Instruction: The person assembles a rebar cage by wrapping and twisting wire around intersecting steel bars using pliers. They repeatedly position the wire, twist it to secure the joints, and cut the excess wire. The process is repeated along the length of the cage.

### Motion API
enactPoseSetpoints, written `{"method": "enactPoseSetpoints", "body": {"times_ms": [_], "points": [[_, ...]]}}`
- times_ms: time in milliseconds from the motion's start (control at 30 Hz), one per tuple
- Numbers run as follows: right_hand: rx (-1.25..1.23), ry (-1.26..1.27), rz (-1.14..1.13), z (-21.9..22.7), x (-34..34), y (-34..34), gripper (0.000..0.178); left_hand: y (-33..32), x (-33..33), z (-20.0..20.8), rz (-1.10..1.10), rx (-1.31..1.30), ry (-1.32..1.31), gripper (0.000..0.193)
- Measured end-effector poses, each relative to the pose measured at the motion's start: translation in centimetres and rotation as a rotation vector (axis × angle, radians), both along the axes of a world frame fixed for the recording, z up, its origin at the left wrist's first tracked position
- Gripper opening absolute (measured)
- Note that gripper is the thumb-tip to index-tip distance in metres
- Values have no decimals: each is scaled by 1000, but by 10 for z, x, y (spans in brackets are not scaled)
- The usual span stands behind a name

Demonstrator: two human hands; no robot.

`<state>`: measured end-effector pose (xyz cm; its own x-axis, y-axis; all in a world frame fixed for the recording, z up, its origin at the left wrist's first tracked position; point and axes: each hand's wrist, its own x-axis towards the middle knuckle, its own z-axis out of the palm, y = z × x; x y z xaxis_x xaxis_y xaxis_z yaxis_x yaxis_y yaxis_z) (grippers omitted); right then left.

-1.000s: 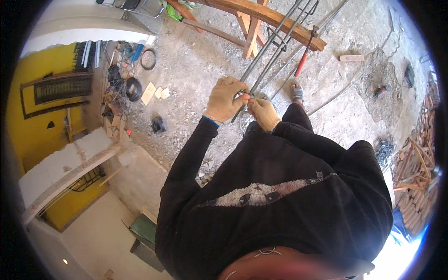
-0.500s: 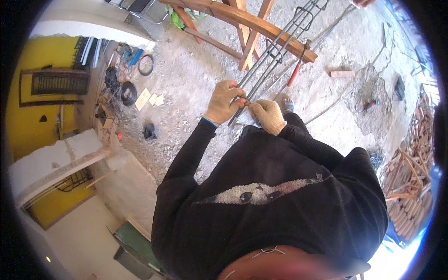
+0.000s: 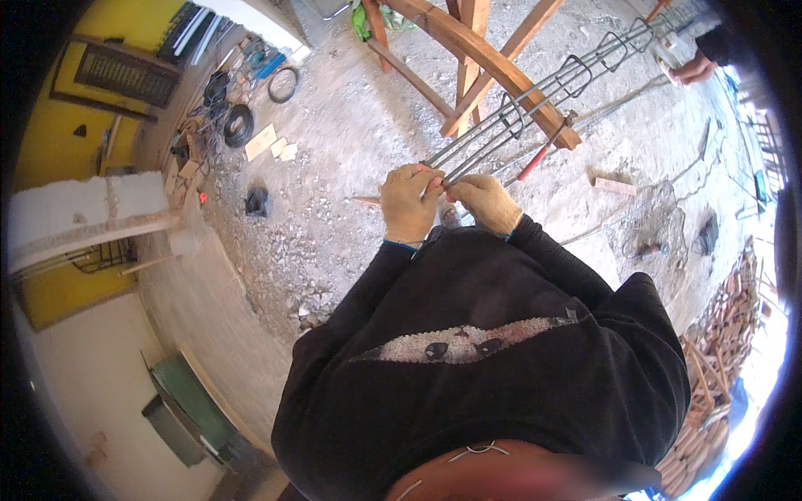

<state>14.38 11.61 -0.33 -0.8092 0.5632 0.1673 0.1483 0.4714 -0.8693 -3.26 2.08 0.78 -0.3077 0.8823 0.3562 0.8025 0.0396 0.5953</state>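
A long cage of thin steel rebar [image 3: 468, 135] with bent stirrups slants from my hands toward the far right. My left hand [image 3: 409, 203], in a tan work glove with bare fingertips showing, closes around the cage's near end. Right beside it, my gloved right hand [image 3: 489, 204] is closed, its thumb and fingertips pinched at the same rod ends. Whatever lies between those right fingertips is hidden. A tool with a red handle [image 3: 532, 164] and dark head rests beside the cage, right of my hands.
A wooden trestle [image 3: 501, 65] supports the cage. Another person's hand [image 3: 692, 72] is near its far end. A brick-like block [image 3: 615, 185] lies on rough concrete. Tyres [image 3: 239, 125], boards [image 3: 261, 142] and rubble are leftward; stacked wood [image 3: 710, 417] is at lower right.
My view has turned, so the surroundings shift. My hands stay together at the rod ends, slightly lower in view. More of the other person's hand and sleeve now shows.
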Motion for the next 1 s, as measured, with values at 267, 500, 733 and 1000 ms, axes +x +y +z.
{"method": "enactPoseSetpoints", "body": {"times_ms": [267,500,733,1000], "points": [[-855,-39,27,16,-4,25,24,-7,9,-18,88,122,65,10],[-740,-83,24,21,-2,36,21,-14,19,-14,166,145,47,13],[-664,-195,150,25,-8,62,20,-16,35,-18,253,189,87,15],[-741,-144,225,25,-21,71,23,-19,36,-27,248,242,71,19]]}}
